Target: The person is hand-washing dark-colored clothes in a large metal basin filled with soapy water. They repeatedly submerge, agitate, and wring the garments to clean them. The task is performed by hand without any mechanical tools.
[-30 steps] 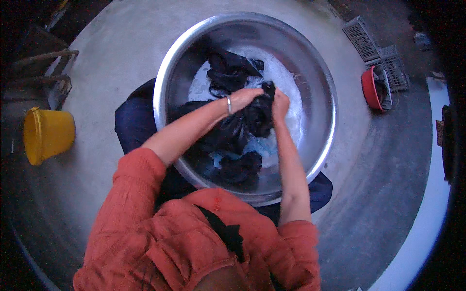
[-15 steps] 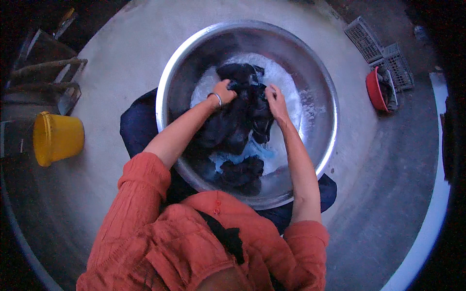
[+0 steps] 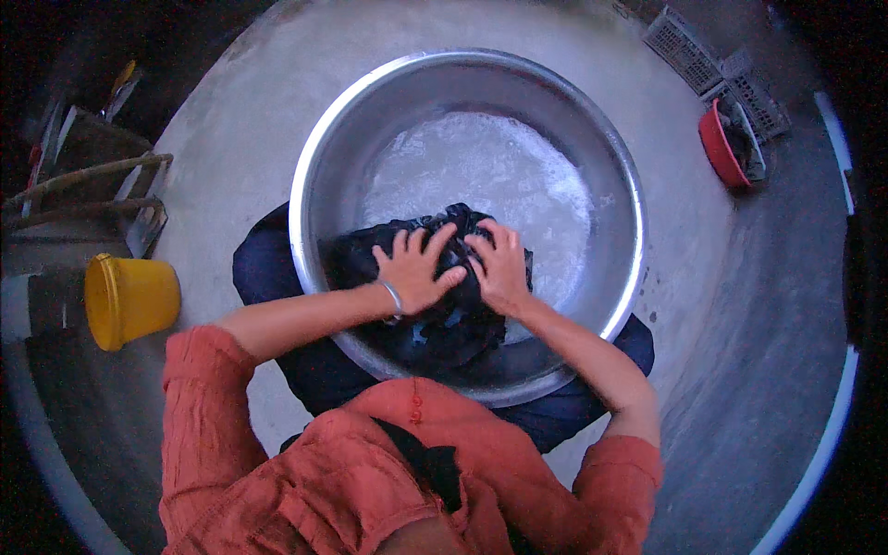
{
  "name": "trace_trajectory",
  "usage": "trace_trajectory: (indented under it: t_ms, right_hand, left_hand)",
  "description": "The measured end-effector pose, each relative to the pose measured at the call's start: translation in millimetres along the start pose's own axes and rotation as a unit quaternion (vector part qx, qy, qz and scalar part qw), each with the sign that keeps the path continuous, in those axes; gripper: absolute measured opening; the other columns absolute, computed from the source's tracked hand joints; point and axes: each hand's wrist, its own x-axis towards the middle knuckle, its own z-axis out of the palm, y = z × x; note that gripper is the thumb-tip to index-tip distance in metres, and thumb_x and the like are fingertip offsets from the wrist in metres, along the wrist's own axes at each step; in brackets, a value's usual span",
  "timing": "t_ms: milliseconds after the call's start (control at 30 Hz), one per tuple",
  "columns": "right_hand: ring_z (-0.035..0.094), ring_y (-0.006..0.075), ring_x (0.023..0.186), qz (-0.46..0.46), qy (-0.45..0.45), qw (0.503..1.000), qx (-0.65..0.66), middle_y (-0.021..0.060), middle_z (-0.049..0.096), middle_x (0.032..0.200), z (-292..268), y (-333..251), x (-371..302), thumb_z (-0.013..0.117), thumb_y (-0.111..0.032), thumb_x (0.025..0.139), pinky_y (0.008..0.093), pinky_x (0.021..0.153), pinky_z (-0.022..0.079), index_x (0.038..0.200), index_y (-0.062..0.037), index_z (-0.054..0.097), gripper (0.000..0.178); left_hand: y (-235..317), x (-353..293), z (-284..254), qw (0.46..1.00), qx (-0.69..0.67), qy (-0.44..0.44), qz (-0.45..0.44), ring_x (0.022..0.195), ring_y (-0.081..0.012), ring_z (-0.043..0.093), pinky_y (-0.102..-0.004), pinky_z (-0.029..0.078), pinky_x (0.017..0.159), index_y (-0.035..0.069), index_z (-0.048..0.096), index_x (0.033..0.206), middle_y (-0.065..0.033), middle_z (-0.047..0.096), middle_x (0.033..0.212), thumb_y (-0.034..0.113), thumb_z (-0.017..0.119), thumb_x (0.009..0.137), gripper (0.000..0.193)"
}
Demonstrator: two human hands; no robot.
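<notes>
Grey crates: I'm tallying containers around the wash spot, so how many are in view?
2, both at the upper right on the concrete floor: one grey crate near the top edge, the other grey crate beside it, just above the red tub. More may lie beyond the dark rim.

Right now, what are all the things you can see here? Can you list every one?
metal basin: one, silver, middle of the floor, soapy water inside
dark cloth: one bundle, black, wet, at the near side of the basin
yellow bucket: one, yellow, lying on its side at the left
red tub: one, red, upper right on the floor
plastic crates: two, grey, upper right beside the red tub
wooden poles: a few, brown, far left; what they belong to is unclear
concrete floor: grey, all around
bangle: one, silver, on the left wrist
left hand: pressing flat on the dark cloth
right hand: pressing on the dark cloth beside the left
</notes>
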Motion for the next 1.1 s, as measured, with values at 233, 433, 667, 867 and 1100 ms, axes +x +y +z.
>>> trace_trajectory:
  t_ms: [233, 433, 667, 867, 1100]
  right_hand:
    - [0.043, 0.0265, 0.106, 0.045, -0.048, 0.970, -0.234, 0.0034, 0.044, 0.118, 90, 77, -12, 0.058, -0.012, 0.070, 0.0391, 0.081, 0.037, 0.112, -0.0181, 0.052, 0.043]
    - [0.057, 0.0232, 0.078, 0.171, 0.022, 0.984, -0.040, 0.0078, 0.061, 0.087, 84, 125, 43, 0.059, -0.025, 0.075, 0.0311, 0.069, 0.044, 0.091, -0.0059, 0.059, 0.025]
    - [0.050, 0.0116, 0.063, 0.243, 0.240, 0.852, 0.397, 0.0025, 0.059, 0.070, -30, 87, 93, 0.046, -0.042, 0.084, 0.0257, 0.061, 0.039, 0.069, -0.0040, 0.060, 0.043]
    - [0.055, 0.0178, 0.079, 0.312, 0.069, 0.856, 0.406, 0.0088, 0.063, 0.084, -83, 107, 80, 0.030, -0.051, 0.088, 0.0319, 0.077, 0.040, 0.085, -0.0016, 0.065, 0.061]
    - [0.035, 0.0341, 0.122, 0.378, -0.098, 0.920, 0.034, 0.0153, 0.045, 0.127, -18, 132, 86, 0.036, -0.061, 0.080, 0.0440, 0.100, 0.025, 0.118, -0.0165, 0.054, 0.061]
  left_hand:
    - [3, 59, 41, 0.991, 0.034, 0.064, 0.112, 0.088, -0.0270, 0.052, -0.0480, 0.031, 0.082, 0.008, 0.049, 0.102, -0.0110, 0.055, 0.087, 0.038, 0.039, 0.089, 0.034]
    - [12, 143, 25, 0.984, -0.079, -0.107, -0.115, 0.102, -0.0376, 0.053, -0.0451, 0.039, 0.087, -0.003, 0.059, 0.102, -0.0243, 0.058, 0.103, 0.046, 0.025, 0.090, 0.061]
    - [32, 149, -44, 0.970, -0.212, 0.100, 0.058, 0.083, -0.0421, 0.056, -0.0470, 0.041, 0.075, 0.001, 0.059, 0.094, -0.0268, 0.059, 0.081, 0.053, 0.036, 0.085, 0.057]
    - [21, 105, -88, 0.948, -0.121, -0.068, 0.286, 0.092, -0.0324, 0.054, -0.0410, 0.038, 0.085, 0.008, 0.056, 0.106, -0.0157, 0.060, 0.097, 0.045, 0.052, 0.080, 0.045]
    - [-89, 182, 10, 0.944, -0.262, 0.127, -0.155, 0.111, -0.0347, 0.043, -0.0406, 0.032, 0.096, 0.010, 0.052, 0.116, -0.0191, 0.047, 0.121, 0.052, 0.040, 0.085, 0.054]
